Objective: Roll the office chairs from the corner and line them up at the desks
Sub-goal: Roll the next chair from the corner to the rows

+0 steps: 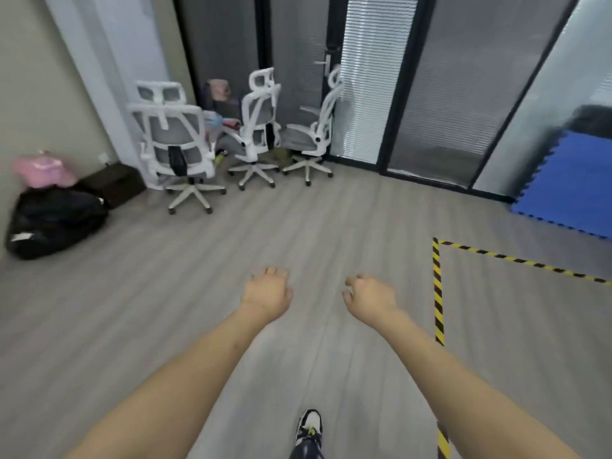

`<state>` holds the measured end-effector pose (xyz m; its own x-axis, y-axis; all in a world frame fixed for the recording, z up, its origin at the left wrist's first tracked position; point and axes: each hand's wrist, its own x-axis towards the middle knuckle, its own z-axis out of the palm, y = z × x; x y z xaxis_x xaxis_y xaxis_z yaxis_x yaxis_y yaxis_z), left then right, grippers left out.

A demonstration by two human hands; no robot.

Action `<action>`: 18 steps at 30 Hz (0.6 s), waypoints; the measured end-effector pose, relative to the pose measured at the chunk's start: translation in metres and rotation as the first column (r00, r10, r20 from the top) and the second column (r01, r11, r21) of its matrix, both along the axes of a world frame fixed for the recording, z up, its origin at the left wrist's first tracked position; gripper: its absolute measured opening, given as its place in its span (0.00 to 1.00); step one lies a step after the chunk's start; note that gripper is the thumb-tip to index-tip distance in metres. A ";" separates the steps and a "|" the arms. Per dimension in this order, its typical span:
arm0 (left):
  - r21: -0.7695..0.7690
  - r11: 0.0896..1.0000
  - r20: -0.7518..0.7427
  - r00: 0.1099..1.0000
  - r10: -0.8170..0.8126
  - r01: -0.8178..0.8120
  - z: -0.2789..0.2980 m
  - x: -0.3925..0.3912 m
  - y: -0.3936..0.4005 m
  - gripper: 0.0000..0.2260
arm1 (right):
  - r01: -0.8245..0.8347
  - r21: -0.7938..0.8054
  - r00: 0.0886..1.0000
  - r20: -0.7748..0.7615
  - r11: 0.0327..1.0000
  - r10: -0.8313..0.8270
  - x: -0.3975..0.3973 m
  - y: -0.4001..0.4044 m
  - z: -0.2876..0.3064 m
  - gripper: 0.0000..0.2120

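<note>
While both hands hang empty over bare floor in the lower middle of the frame, the risks sit further up, and they run left to right. At the far left a black bag (56,223) with a pink item (41,170) on top lies against the wall, beside a dark box (114,183); a chair swung wide on its castors could clip them. The three office chairs stand in the upper-middle corner — the left chair (175,147) with its back turned this way, the middle chair (256,127), and the right chair (314,134) just beside the glass partition (430,94). Their star bases are near one another, so pulling one out may snag a neighbour or knock the glass. No desks are in view.

The left hand (266,294) and right hand (371,298) both have loosely curled fingers, gripping nothing. To the right, striped floor tape (437,293) marks a boundary, and a blue foam mat (566,193) has a raised edge — castors would likely catch there. The widest clear lane, I judge, is the grey floor (298,233) straight ahead.
</note>
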<state>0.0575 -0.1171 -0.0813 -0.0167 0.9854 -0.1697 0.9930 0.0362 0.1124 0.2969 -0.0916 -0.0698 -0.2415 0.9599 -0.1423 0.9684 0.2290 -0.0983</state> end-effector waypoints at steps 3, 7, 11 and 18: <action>0.015 0.994 -0.024 0.994 0.105 -0.105 0.010 -0.053 0.058 0.24 | -0.084 0.028 0.996 -0.041 0.996 0.085 -0.050 0.081 0.005 0.19; 0.021 0.972 -0.025 0.972 0.233 -0.232 0.027 -0.115 0.130 0.24 | -0.187 0.034 0.979 -0.075 0.982 0.190 -0.118 0.182 0.016 0.19; 0.038 0.943 -0.007 0.943 0.332 -0.332 0.034 -0.170 0.189 0.24 | -0.294 0.063 0.949 -0.095 0.954 0.299 -0.190 0.264 0.026 0.20; 0.043 0.895 0.009 0.896 0.443 -0.443 0.031 -0.281 0.279 0.24 | -0.432 0.054 0.895 -0.100 0.900 0.435 -0.323 0.387 0.020 0.19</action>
<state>-0.2234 0.1617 -0.0504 -0.4535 0.8821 -0.1275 0.8753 0.4678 0.1227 -0.0265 0.2950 -0.0500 -0.6466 0.7600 -0.0659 0.7567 0.6280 -0.1818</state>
